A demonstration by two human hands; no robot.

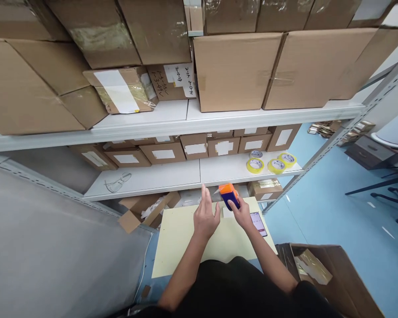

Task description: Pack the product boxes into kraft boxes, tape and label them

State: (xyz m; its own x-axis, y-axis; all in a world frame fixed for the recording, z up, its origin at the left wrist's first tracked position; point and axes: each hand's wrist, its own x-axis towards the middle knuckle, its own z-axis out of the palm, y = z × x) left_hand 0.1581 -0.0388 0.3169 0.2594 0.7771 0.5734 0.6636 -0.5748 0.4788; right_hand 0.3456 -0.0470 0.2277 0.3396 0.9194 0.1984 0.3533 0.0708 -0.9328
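Observation:
My right hand [241,212] is closed around a boxy orange and dark-blue hand-held tool [229,198], its exact kind not clear. A thin pale tip or strip sticks out from the tool's left end. To its left, my left hand [205,215] is raised with fingers stretched out and thumb apart, holding nothing. Both hands are above a pale yellow board [175,234]. Under the tool lies a small white piece [227,213], partly hidden. A phone with a lit screen [258,224] rests on the board, right of my right wrist.
Clear and yellow tape rolls [254,165] and a pair of glasses [118,182] sit on the shelf [172,176] ahead. Labelled cartons line its back; larger cartons [239,73] fill the level above. An open carton [152,210] is at left, a big open box [338,274] at lower right.

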